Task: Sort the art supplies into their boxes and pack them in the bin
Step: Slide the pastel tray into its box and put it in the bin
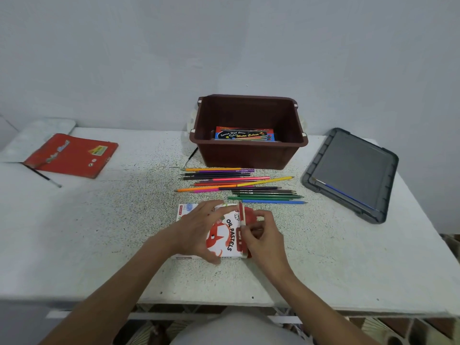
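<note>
Here, oil pastels box [229, 235] between the hands, left hand [196, 227] gripping it, right hand [265, 237] pinching its flap [247, 215]

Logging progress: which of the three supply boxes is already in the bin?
The water colour box, lying in the brown bin. The oil pastels box and the red box both lie out on the table.

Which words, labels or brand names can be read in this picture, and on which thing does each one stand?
"OIL PASTELS": on the white box, held by the left hand and the right hand.
"Special High Class" and "Water Colour", the ending unclear: on the blue-red box in the brown bin.
Red packet, far left: print too blurred.
Coloured pencils: print too small.
</note>
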`<state>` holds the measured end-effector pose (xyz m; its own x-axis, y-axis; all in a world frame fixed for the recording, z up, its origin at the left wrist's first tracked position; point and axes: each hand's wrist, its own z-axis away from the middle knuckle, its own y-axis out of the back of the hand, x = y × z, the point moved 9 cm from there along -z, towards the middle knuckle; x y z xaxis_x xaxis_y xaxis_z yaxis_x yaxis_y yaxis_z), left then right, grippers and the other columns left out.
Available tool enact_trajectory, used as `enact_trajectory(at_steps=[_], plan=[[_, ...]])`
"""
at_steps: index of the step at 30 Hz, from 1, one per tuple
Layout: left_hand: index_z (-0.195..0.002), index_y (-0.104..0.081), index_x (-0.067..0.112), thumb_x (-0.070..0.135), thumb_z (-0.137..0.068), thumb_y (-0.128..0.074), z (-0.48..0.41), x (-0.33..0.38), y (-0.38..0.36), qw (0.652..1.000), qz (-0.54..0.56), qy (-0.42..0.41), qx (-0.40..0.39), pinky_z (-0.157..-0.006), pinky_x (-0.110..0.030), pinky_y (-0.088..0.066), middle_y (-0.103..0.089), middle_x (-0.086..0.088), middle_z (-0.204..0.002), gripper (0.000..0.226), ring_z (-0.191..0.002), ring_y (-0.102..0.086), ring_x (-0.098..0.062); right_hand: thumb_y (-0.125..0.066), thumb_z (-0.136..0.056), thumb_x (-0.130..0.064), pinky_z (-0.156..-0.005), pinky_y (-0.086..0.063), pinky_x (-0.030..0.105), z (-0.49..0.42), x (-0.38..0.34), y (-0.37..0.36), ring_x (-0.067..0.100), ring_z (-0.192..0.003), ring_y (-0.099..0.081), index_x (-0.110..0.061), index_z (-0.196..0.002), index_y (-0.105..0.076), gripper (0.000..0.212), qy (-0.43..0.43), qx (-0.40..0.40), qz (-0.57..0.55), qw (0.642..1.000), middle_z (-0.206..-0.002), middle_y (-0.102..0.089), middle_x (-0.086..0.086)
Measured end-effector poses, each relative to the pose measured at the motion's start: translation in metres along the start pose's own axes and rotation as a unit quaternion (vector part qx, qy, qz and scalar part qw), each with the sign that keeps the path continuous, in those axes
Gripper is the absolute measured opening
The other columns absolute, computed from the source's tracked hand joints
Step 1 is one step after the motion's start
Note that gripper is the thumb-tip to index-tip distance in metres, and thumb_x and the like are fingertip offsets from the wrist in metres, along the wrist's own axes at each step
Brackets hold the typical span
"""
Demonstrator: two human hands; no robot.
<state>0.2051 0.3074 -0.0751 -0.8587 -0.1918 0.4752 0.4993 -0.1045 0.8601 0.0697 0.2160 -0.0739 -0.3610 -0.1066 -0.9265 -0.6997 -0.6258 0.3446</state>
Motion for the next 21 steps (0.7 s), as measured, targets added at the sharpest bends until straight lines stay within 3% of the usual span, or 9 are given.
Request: enact_trajectory(at_steps=[5, 9, 15, 21], plan=[[-0.154, -0.009, 0.037, 0.065, -0.059, -0.081, 0.0, -0.001, 0.0, 1.0, -0.013, 0.003, 0.002, -0.118, -0.042, -0.022, -0.017, -0.002, -0.158, 0.123, -0.145, -0.015, -0.019, -0.056, -0.098, -0.018, -0.063, -0.059, 0.03, 0.001, 0.007, 0.012, 0.0, -0.076, -0.066, -0.024, -0.103, -0.054, 0.008, -0.004, 0.05, 0.017, 0.999, -0.089, -0.067, -0.007], [-0.154, -0.007, 0.039, 0.067, -0.059, -0.08, -0.002, -0.001, 0.0, 1.0, -0.011, 0.004, 0.007, -0.117, -0.042, -0.021, -0.018, -0.001, -0.158, 0.123, -0.145, -0.016, -0.019, -0.055, -0.096, -0.01, -0.069, -0.059, 0.038, 0.002, 0.01, 0.016, 0.01, -0.082, -0.066, -0.02, -0.095, -0.058, 0.01, -0.002, 0.066, 0.035, 0.997, -0.092, -0.066, -0.003], [-0.154, -0.008, 0.04, 0.065, -0.059, -0.081, -0.003, 0.002, 0.003, 1.0, -0.009, 0.002, 0.014, -0.116, -0.04, -0.021, -0.018, -0.001, -0.157, 0.123, -0.144, -0.016, -0.02, -0.059, -0.096, -0.022, -0.061, -0.055, 0.02, 0.004, 0.006, 0.012, 0.002, -0.076, -0.065, -0.019, -0.095, -0.061, 0.003, 0.014, 0.062, 0.053, 0.997, -0.09, -0.067, -0.005], [-0.153, -0.008, 0.041, 0.064, -0.059, -0.083, -0.003, 0.004, 0.004, 1.0, -0.008, -0.008, 0.026, -0.114, -0.031, -0.016, -0.019, -0.002, -0.157, 0.123, -0.145, -0.015, -0.018, -0.056, -0.096, -0.019, -0.063, -0.056, 0.027, 0.001, 0.001, 0.006, 0.005, -0.073, -0.065, -0.016, -0.093, -0.064, 0.009, 0.014, 0.044, 0.086, 0.995, -0.084, -0.068, -0.005]])
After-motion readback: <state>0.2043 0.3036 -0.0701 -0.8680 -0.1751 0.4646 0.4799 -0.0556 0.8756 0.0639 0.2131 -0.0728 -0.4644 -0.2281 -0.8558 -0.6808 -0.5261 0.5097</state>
